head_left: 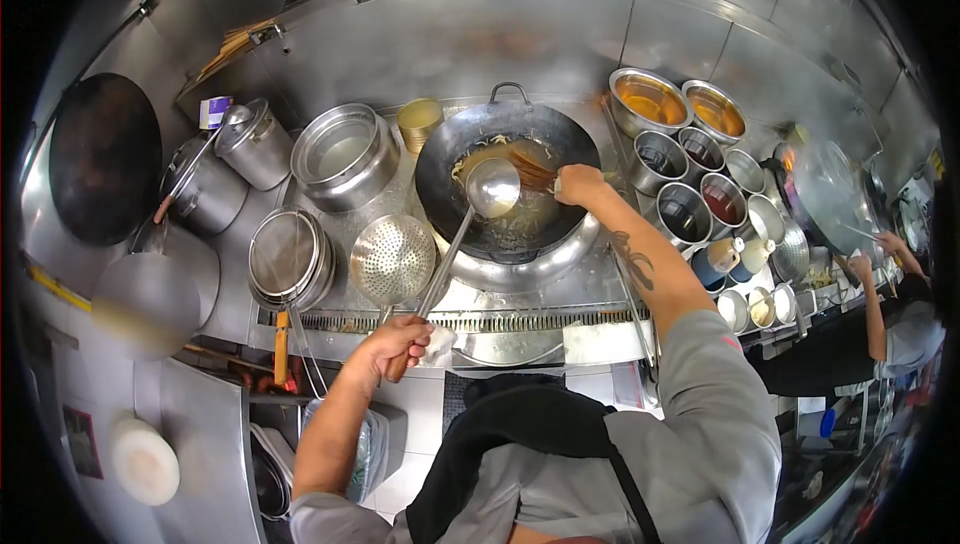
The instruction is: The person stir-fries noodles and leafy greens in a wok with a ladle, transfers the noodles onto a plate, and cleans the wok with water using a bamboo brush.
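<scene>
My left hand (396, 344) is closed round the handle of a long metal ladle (493, 188), with a pale cloth beside the fingers. The ladle's bowl hangs over the middle of a dark wok (440, 169). In my right hand (582, 186) is a brown bamboo brush (532, 172), its bristles down in the wok near the ladle bowl. Cloudy liquid with pale scraps lies in the wok. Left of the wok, a perforated strainer (392, 259) rests on the steel stove top, its handle running toward my left hand.
Wire sieves (284, 254) and a steel pot (340, 156) stand left of the wok. Right of it are bowls of orange liquid (648, 101), sauce containers (684, 212) and squeeze bottles (752, 257). At the far right a co-worker (880, 324) reaches toward another wok (835, 194).
</scene>
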Action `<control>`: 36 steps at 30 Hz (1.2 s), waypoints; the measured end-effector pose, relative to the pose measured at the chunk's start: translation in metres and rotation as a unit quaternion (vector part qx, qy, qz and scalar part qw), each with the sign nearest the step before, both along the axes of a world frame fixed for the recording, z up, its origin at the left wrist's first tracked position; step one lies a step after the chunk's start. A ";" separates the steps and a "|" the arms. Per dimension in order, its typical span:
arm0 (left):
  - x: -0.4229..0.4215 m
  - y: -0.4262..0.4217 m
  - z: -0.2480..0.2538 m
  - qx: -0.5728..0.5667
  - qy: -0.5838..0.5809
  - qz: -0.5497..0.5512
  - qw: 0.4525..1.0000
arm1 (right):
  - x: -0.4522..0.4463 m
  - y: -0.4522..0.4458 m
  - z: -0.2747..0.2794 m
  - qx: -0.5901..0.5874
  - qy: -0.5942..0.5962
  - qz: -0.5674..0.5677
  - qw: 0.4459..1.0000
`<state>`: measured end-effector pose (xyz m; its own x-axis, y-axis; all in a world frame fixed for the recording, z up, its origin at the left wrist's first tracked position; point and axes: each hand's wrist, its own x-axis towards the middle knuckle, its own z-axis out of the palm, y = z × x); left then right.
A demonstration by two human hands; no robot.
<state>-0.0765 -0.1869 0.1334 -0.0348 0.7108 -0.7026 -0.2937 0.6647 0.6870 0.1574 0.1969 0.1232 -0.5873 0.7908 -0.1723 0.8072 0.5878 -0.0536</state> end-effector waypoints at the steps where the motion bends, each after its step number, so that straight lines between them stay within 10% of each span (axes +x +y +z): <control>1: 0.010 0.000 -0.002 0.013 -0.007 0.012 1.000 | 0.006 -0.006 0.012 0.006 0.023 -0.006 1.000; 5: 0.044 0.001 -0.005 0.071 0.219 -0.025 0.973 | 0.055 -0.023 0.055 0.059 0.131 -0.042 0.989; 7: 0.055 -0.005 -0.011 0.182 0.467 -0.072 0.863 | 0.079 -0.034 0.079 0.090 0.191 -0.066 0.975; 11: 0.086 -0.001 0.002 0.280 0.583 -0.092 0.757 | 0.132 -0.067 0.119 0.169 0.329 -0.057 0.927; 20: 0.189 0.078 -0.046 0.412 0.467 -0.153 0.768 | 0.187 -0.131 0.131 0.172 0.413 -0.067 0.892; 36: 0.280 0.126 -0.140 0.302 0.342 -0.214 0.864 | 0.233 -0.153 0.100 0.143 0.417 -0.065 0.895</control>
<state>0.2037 -0.0605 -0.0062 0.0621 0.9910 -0.1189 0.5024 0.0719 0.8616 0.3903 0.0443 0.2233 -0.3165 0.8042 0.5031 0.6192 0.5769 -0.5326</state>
